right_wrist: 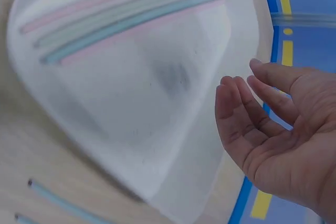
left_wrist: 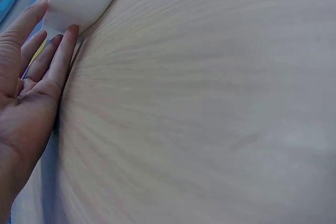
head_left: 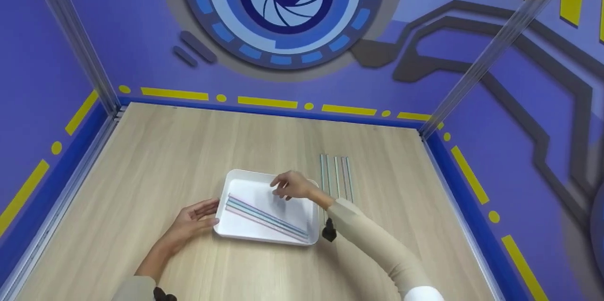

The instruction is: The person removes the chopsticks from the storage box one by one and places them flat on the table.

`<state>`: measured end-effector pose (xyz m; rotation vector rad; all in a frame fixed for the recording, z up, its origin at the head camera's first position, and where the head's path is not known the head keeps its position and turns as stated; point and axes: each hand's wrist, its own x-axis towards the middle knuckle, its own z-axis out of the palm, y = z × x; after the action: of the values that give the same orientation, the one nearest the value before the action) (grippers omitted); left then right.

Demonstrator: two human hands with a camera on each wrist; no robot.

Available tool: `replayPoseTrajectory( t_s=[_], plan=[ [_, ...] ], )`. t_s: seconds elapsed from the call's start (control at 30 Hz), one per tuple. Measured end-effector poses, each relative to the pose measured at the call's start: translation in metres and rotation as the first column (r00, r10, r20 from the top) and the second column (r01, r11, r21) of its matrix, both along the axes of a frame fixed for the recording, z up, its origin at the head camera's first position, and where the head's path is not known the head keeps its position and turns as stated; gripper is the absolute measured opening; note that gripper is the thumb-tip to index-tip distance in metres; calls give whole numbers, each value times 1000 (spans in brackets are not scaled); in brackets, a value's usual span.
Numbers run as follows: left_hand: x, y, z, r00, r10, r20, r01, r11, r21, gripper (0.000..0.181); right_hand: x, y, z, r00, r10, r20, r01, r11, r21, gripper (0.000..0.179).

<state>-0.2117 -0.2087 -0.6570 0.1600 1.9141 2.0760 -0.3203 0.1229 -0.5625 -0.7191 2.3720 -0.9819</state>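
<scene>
A white rectangular tray (head_left: 264, 183) stands on the wooden table, with several pastel straws (head_left: 266, 216) lying diagonally across its floor; pink, pale green and blue ones show in the right wrist view. My left hand (head_left: 191, 223) rests at the tray's left side, fingers and thumb spread, fingertips right at the wall (left_wrist: 79, 3). Over the tray's far right part hovers my right hand (head_left: 293, 185), fingers loosely bent with nothing between them. To the right of the tray, several more straws (head_left: 336, 173) lie side by side on the table, partly hidden by my right forearm.
The wooden table (head_left: 188, 140) runs back to a blue-purple printed wall (head_left: 132, 55). Metal posts (head_left: 78, 32) rise at its far corners. A dark tag (head_left: 329, 230) hangs by my right sleeve.
</scene>
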Motion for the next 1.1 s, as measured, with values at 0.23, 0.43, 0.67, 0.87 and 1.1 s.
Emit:
replayPoseTrajectory(
  t_s=[0.23, 0.43, 0.67, 0.87, 1.1],
  plan=[
    [1, 4, 0, 1000, 5, 24, -5, 1000, -7, 70, 2, -26, -23, 996, 76, 40, -77, 997, 31, 22],
    [4, 3, -1, 1000, 10, 22, -9, 1000, -16, 70, 3, -37, -33, 983, 180, -24, -178, 982, 62, 23],
    [6, 1, -2, 999, -19, 32, 19, 1000, 11, 69, 7, -41, -34, 972, 232, -25, -230, 971, 66, 29],
    [4, 1, -2, 999, 5, 41, -5, 1000, -6, 72, 9, -41, -33, 969, 238, -57, -231, 967, 110, 29],
    [-1, 0, 0, 1000, 13, 4, -13, 1000, -23, 71, 6, -38, -28, 973, 221, -63, -211, 968, 132, 22]
  ],
)
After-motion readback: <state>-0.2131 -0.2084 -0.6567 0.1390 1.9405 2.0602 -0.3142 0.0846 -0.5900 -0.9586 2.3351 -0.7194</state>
